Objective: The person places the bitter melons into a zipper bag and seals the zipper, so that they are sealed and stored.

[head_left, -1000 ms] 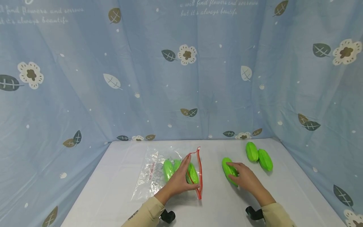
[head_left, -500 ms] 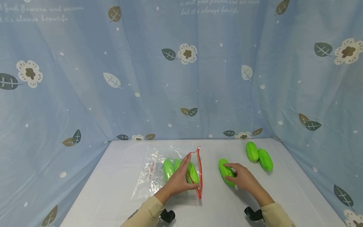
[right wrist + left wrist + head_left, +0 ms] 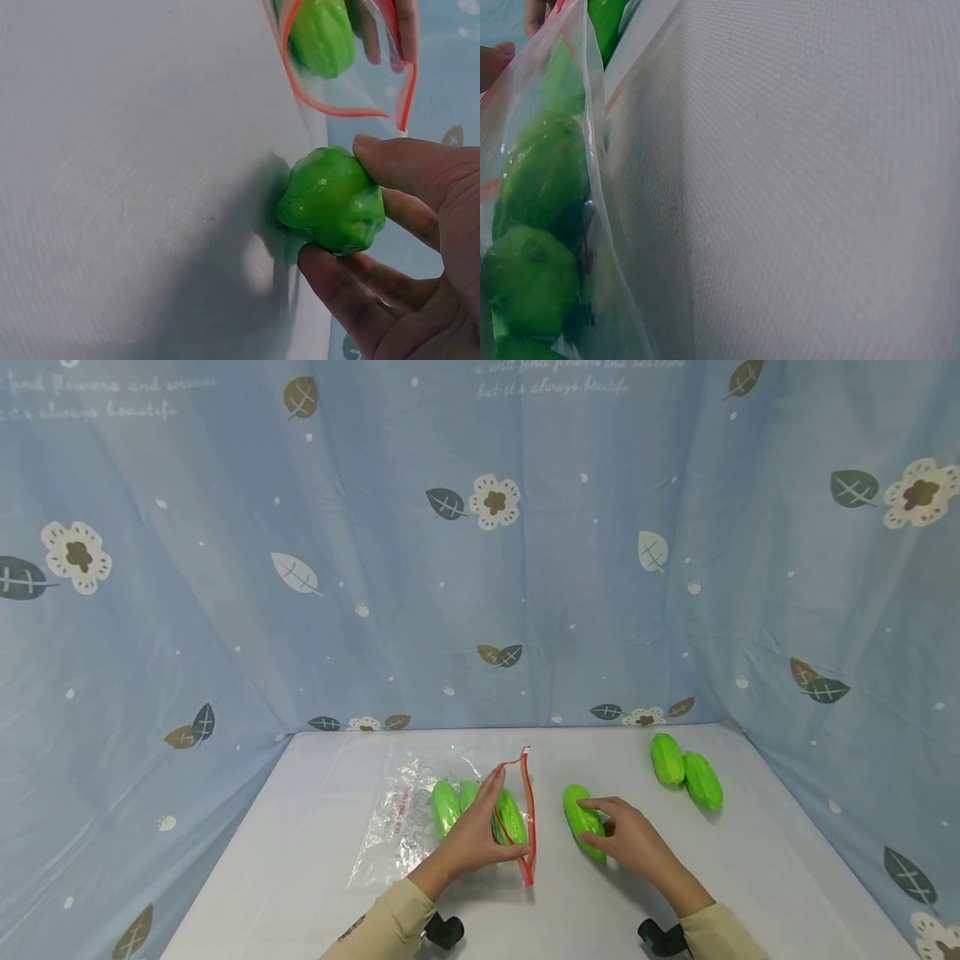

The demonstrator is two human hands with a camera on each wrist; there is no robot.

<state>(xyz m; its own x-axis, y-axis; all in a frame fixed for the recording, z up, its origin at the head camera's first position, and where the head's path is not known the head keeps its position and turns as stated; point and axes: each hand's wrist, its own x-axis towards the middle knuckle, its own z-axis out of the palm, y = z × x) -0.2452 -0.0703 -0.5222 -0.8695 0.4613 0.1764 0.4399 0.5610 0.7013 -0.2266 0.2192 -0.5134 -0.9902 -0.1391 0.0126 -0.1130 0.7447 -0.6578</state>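
A clear zip bag [image 3: 375,860] with a red-edged mouth [image 3: 532,818] lies on the white table, several bright green toy cucumbers [image 3: 446,808] inside. My left hand [image 3: 471,839] is at that mouth, fingers and thumb straight and spread wide, touching its edge. Between the thumb and fingers of my right hand [image 3: 633,837] is another glossy toy cucumber [image 3: 326,199], held slanted to the right of the bag. In the left wrist view the bagged cucumbers [image 3: 544,172] show through the plastic.
Two more toy cucumbers [image 3: 667,760] lie side by side at the back right of the white table [image 3: 300,827]. A blue curtain [image 3: 405,568] with leaves and flowers hangs behind and along both sides.
My right hand has moved left with the toy cucumber, bringing it nearer the bag's mouth. The left hand and the bag have stayed in place.
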